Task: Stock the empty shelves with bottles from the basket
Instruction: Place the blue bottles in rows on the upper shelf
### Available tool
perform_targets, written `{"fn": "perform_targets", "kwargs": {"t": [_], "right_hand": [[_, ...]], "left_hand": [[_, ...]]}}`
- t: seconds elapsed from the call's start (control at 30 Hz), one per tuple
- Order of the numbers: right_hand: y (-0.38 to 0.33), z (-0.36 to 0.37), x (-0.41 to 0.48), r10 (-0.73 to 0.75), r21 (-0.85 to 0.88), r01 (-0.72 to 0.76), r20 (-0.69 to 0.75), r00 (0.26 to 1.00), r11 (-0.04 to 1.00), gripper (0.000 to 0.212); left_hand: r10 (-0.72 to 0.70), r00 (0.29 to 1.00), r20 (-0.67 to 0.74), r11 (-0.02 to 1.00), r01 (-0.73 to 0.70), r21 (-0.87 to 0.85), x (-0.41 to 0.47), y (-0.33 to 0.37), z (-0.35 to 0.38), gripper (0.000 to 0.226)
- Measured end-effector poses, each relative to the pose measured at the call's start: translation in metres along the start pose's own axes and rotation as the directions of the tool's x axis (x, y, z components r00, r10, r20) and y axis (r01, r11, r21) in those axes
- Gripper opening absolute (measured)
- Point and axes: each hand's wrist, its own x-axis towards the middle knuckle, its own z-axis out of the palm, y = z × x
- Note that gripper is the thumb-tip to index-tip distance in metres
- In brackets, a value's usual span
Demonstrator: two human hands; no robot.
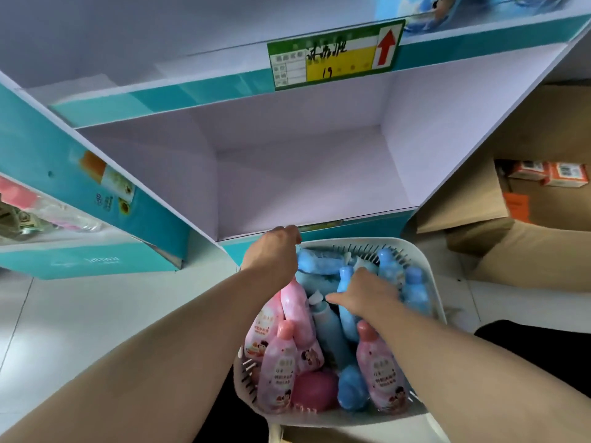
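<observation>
Hands (364,295) among bottles (348,314), basket (425,260) rim

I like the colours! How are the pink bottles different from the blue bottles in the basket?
The pink bottles have pink caps and labels with a cartoon child; the blue bottles have blue caps and show no clear picture from here. The pink ones lie mostly on the near and left side of the white basket; the blue ones fill the far and right side, under both hands. Both kinds look similar in shape and lie jumbled together.
</observation>
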Motion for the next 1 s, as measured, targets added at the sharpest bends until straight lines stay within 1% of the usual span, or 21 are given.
{"fn": "perform_targets", "kwargs": {"t": [0.1,0.17,0.23,0.33,0.43,0.5,0.6,0.7,0.77,0.83,0.9,1.0], "right_hand": [[-0.002,0.000,0.005,0.038,-0.008,-0.038,-0.018,0.999,0.999,0.056],[0.000,-0.002,0.005,0.061,0.038,-0.059,-0.052,0.997,0.997,0.056],[0.005,-0.005,0.001,0.014,0.085,-0.007,-0.091,0.996,0.996,0.050],[0.019,-0.012,-0.008,-0.082,0.202,0.110,-0.141,0.987,0.973,0.034],[0.032,-0.019,-0.013,-0.115,0.369,0.167,-0.159,0.981,0.914,0.033],[0.037,-0.022,-0.011,-0.117,0.441,0.180,-0.165,0.979,0.879,0.031],[0.042,-0.020,-0.006,-0.143,0.500,0.231,-0.208,0.968,0.835,0.030],[0.045,-0.020,-0.002,-0.148,0.561,0.282,-0.272,0.951,0.778,0.026],[0.046,-0.020,-0.002,-0.149,0.567,0.309,-0.311,0.939,0.764,0.026],[0.046,-0.022,-0.006,-0.145,0.595,0.321,-0.325,0.935,0.737,0.031],[0.048,-0.026,-0.012,-0.137,0.619,0.327,-0.335,0.932,0.714,0.034],[0.050,-0.033,-0.023,-0.107,0.616,0.348,-0.393,0.913,0.707,0.035]], "left_hand": [[-0.033,0.999,0.001,0.999,0.033,0.019,0.004,-0.002,-0.002,0.044],[-0.050,0.998,0.031,0.997,0.049,0.056,0.004,-0.002,0.000,0.039],[-0.075,0.995,0.067,0.995,0.070,0.067,0.003,-0.003,0.004,0.036],[-0.114,0.987,0.115,0.993,0.111,0.037,0.002,0.002,0.013,0.032],[-0.155,0.981,0.119,0.988,0.157,-0.011,0.001,0.007,0.019,0.031],[-0.160,0.983,0.090,0.985,0.165,-0.050,0.001,0.010,0.022,0.037],[-0.111,0.992,0.058,0.988,0.116,-0.102,0.004,0.013,0.026,0.043],[-0.062,0.998,-0.008,0.979,0.060,-0.194,0.009,0.017,0.024,0.036],[-0.013,1.000,-0.016,0.969,0.008,-0.247,0.010,0.022,0.023,0.034],[0.036,0.999,-0.010,0.957,-0.037,-0.288,0.005,0.027,0.022,0.032],[0.047,0.999,-0.011,0.943,-0.048,-0.329,-0.004,0.030,0.021,0.029],[0.031,0.999,-0.040,0.923,-0.044,-0.383,-0.019,0.030,0.017,0.025]]}}
